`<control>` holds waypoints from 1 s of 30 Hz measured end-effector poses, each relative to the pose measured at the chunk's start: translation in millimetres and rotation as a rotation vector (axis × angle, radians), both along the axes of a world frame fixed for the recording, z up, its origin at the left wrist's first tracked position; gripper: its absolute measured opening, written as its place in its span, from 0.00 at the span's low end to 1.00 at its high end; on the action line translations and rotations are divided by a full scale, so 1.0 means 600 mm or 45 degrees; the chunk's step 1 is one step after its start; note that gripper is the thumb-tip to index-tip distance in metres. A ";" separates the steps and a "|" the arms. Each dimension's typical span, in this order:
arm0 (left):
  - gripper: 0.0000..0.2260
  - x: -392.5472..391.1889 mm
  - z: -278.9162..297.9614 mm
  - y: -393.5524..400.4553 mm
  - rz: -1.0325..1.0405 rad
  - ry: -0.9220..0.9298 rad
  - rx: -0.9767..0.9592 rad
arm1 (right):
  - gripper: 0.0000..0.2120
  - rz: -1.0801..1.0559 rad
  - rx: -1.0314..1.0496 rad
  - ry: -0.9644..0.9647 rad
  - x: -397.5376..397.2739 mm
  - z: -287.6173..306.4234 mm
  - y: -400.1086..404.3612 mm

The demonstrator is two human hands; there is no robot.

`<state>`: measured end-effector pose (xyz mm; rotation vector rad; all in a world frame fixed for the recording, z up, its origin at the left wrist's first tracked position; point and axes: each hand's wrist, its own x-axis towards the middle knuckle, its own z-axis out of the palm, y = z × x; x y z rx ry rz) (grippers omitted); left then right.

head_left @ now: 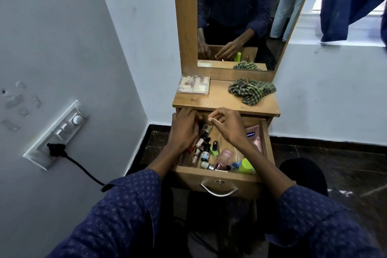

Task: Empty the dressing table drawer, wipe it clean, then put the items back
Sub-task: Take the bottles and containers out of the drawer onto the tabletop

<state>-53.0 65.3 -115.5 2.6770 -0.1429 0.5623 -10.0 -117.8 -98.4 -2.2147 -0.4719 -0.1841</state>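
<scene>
So far the emptying is barely starting — only a clear case (193, 85) is lying on the tabletop (219, 100) beside the cloth (252, 90), while the open drawer (219, 176) is still holding bottles (204, 148) and tubes. The left hand (185, 128) is curling into the back-left corner — around what, I cannot tell. The right hand (227, 126) is hovering, its fingertips pinching something tiny; wiping and refilling are all still waiting.

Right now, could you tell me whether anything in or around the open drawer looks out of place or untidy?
Yes. The small bottles in the drawer lie jumbled, many on their sides. A checked cloth sits crumpled on the table top. Nothing looks spilled or broken.
</scene>
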 end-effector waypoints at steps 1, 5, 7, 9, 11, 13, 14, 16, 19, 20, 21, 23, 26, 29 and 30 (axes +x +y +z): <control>0.10 -0.006 -0.006 0.001 0.010 0.061 0.068 | 0.01 0.006 -0.011 0.036 -0.006 -0.011 -0.008; 0.10 -0.017 -0.018 0.018 0.176 0.200 0.139 | 0.03 0.116 -0.137 0.142 0.000 -0.036 -0.030; 0.09 -0.020 -0.020 0.025 0.169 0.210 0.120 | 0.06 0.211 -0.220 0.155 0.010 -0.035 -0.031; 0.07 -0.026 -0.020 0.026 0.140 0.201 0.114 | 0.09 0.281 -0.261 0.143 0.024 -0.030 -0.026; 0.07 -0.029 -0.023 0.022 0.135 0.193 0.171 | 0.11 0.338 -0.247 0.153 0.038 -0.031 -0.021; 0.07 -0.031 -0.026 0.015 0.122 0.213 0.217 | 0.13 0.373 -0.282 0.153 0.044 -0.041 -0.013; 0.07 -0.031 -0.027 0.010 0.101 0.234 0.237 | 0.15 0.384 -0.325 0.159 0.046 -0.049 -0.008; 0.06 -0.030 -0.029 0.001 0.068 0.260 0.290 | 0.16 0.402 -0.395 0.171 0.050 -0.072 -0.001; 0.07 -0.026 -0.038 -0.001 0.076 0.281 0.341 | 0.13 0.323 -0.461 0.175 0.072 -0.113 0.000; 0.07 -0.025 -0.041 0.000 0.080 0.283 0.350 | 0.13 0.269 -0.456 0.188 0.075 -0.116 -0.004; 0.09 -0.024 -0.044 0.001 0.077 0.288 0.361 | 0.13 0.228 -0.467 0.198 0.074 -0.118 -0.008; 0.12 -0.023 -0.046 0.001 0.060 0.325 0.386 | 0.14 0.191 -0.485 0.193 0.067 -0.113 -0.014; 0.12 -0.022 -0.045 -0.002 0.075 0.319 0.393 | 0.17 0.171 -0.480 0.190 0.065 -0.111 -0.017; 0.11 -0.022 -0.039 0.002 0.171 0.218 0.281 | 0.19 0.207 -0.489 0.177 0.066 -0.108 -0.018; 0.13 -0.023 -0.036 0.005 0.206 0.181 0.214 | 0.20 0.217 -0.494 0.163 0.065 -0.106 -0.018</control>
